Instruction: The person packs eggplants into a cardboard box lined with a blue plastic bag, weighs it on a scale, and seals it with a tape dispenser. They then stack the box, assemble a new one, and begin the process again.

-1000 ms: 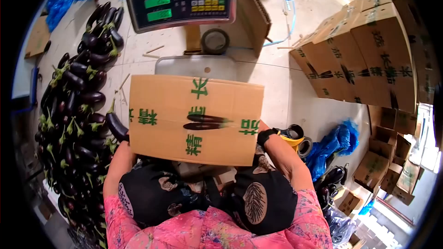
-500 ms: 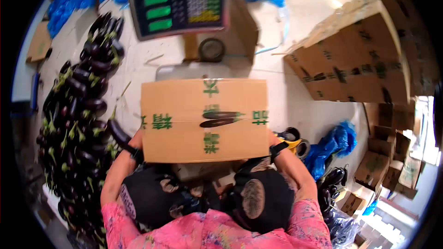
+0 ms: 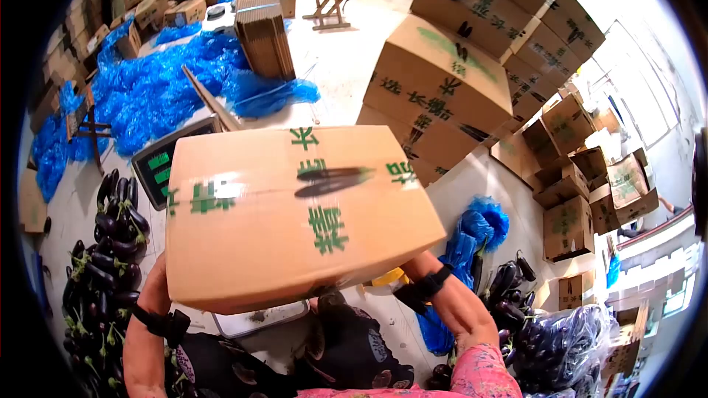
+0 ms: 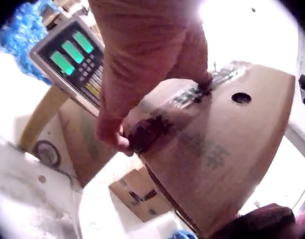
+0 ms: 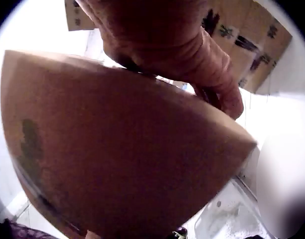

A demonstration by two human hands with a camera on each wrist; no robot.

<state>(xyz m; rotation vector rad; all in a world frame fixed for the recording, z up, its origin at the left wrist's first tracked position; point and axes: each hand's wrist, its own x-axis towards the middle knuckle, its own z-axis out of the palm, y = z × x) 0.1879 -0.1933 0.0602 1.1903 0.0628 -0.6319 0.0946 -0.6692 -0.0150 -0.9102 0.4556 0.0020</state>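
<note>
A taped cardboard box [image 3: 295, 210] with green lettering and an eggplant print is held up in front of the body, between both hands. My left hand [image 4: 147, 55] grips its left end, fingertips curled at the lower edge, beside a round hole. On the opposite end my right hand [image 5: 162, 45] holds the box, its fingers bent over an edge. In the head view the box hides most of both hands; the wrists with black straps show. Below it, the metal scale pan [image 3: 262, 319] partly shows. The scale's lit display [image 3: 156, 169] stands behind the box at the left.
Eggplants [image 3: 103, 273] lie heaped at the left, and others sit at the right by a clear plastic bag [image 3: 564, 346]. Stacked printed boxes [image 3: 442, 88] rise ahead to the right. Blue plastic film [image 3: 177, 74], bundled flat cardboard [image 3: 263, 37] and a stool [image 3: 332, 9] are farther back.
The box has been raised off the scale area toward the head, and its front side now shows. The head view has tilted up and turned right, toward the stacked boxes.
</note>
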